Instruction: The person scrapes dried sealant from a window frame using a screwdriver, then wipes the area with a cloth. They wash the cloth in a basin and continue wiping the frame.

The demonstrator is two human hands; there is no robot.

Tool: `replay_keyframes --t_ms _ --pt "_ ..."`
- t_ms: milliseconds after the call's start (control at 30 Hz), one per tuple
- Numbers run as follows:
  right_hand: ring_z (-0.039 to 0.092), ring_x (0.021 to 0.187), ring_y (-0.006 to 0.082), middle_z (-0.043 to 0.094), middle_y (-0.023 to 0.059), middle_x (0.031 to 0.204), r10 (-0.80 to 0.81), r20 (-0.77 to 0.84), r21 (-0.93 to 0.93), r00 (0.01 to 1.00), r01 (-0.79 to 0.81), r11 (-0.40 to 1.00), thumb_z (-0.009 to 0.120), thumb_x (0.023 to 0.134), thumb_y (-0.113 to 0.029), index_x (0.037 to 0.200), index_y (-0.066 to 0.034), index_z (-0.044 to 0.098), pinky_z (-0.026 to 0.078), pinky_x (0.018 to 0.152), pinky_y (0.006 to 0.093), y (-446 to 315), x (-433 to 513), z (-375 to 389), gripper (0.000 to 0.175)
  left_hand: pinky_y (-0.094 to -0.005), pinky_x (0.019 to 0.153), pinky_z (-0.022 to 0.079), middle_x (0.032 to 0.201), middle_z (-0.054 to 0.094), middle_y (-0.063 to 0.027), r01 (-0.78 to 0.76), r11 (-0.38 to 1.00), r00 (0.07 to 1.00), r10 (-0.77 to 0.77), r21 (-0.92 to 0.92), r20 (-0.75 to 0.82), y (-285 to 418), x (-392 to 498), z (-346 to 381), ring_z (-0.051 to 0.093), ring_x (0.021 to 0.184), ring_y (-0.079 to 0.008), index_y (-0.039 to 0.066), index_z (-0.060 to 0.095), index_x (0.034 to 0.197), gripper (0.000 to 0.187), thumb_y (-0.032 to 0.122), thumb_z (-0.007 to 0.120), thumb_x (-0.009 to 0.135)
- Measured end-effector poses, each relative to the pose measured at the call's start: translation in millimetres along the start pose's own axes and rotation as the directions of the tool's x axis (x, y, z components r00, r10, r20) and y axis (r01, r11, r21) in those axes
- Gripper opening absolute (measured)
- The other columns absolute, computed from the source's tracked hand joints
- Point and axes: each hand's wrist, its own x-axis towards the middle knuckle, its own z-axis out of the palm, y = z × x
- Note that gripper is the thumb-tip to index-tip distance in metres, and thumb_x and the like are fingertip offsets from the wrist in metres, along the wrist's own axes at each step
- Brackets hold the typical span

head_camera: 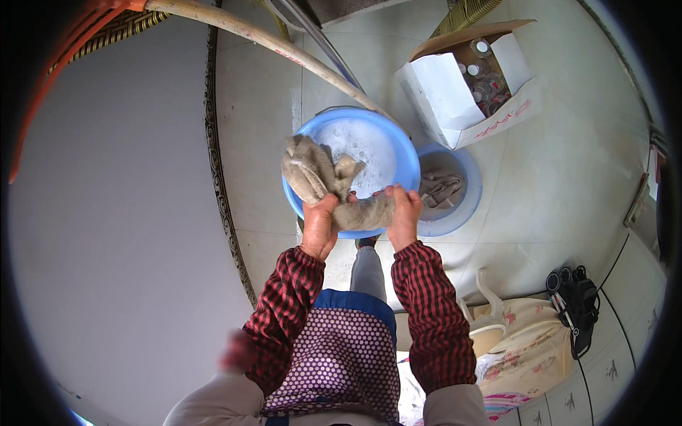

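Both my hands grip a bunched beige-brown fluffy cloth (362, 214) above the near edge of a blue plastic basin (407, 160). My left hand (319, 226) closes round its middle, and a bulky part of the cloth hangs over the basin's left side. On the right, my right hand (403, 215) holds the other end. White suds (362, 149) cover the water in the basin. Just right of it is a translucent blue tub (471, 213) with a wet brownish cloth (441, 189) in it.
An open white cardboard box (445, 101) of plastic bottles stands behind the tub. A wooden handle (256, 34) with an orange fork head (58, 58) slants down to the basin. A grey wall (117, 213) is at left. Floral fabric (538, 335) and a black folded object (578, 309) lie at lower right.
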Motion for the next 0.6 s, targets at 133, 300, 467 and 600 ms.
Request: replay_keyframes --t_ms 133,300,467,600 --pt "0.069 0.085 0.0267 0.066 0.0106 0.093 0.374 0.073 -0.196 0.924 -0.355 0.914 0.055 0.093 -0.009 0.092 -0.0031 0.058 0.058 0.072 0.0419 14.4 8.7 3.3 0.007 -0.035 0.079 0.054 0.113 0.061 -0.009 -0.065 0.992 0.987 0.048 0.11 0.153 9.7 -6.0 -0.3 0.063 0.097 -0.0213 -0.003 0.051 0.127 0.051 -0.012 0.051 0.076" --pt "0.068 0.095 0.0282 0.065 0.0165 0.11 0.66 0.411 0.139 0.629 -0.759 0.636 0.051 0.097 -0.015 0.121 0.0029 0.056 0.059 0.083 0.0428 19.8 -9.0 15.4 0.03 -0.0316 0.094 0.046 0.118 0.059 -0.0078 -0.129 0.956 0.957 0.051 0.263 0.286 21.1 -7.7 -8.7 0.057 0.109 -0.0196 -0.004 0.049 0.13 0.056 -0.01 0.055 0.074" --pt "0.068 0.097 0.0269 0.065 0.0153 0.112 0.691 0.653 0.052 0.308 -0.929 0.365 0.051 0.099 -0.019 0.122 0.002 0.056 0.059 0.083 0.0436 26.2 -8.5 -3.3 0.031 -0.0317 0.098 0.044 0.123 0.056 -0.0077 -0.045 0.972 0.929 -0.044 0.23 0.367 32.5 -10.6 -7.4 0.054 0.113 -0.0196 -0.002 0.045 0.135 0.061 -0.01 0.054 0.075" --pt "0.068 0.096 0.0266 0.065 0.0145 0.112 0.699 0.708 -0.023 0.103 -0.985 0.169 0.051 0.099 -0.02 0.122 0.0017 0.056 0.059 0.082 0.0452 33.8 -4.4 -9.2 0.032 -0.0344 0.088 0.051 0.12 0.058 -0.0096 0.169 0.985 0.902 -0.17 0.036 0.398 31.1 -3.0 -14.1 0.059 0.104 -0.0207 -0.002 0.045 0.134 0.059 -0.012 0.051 0.076"
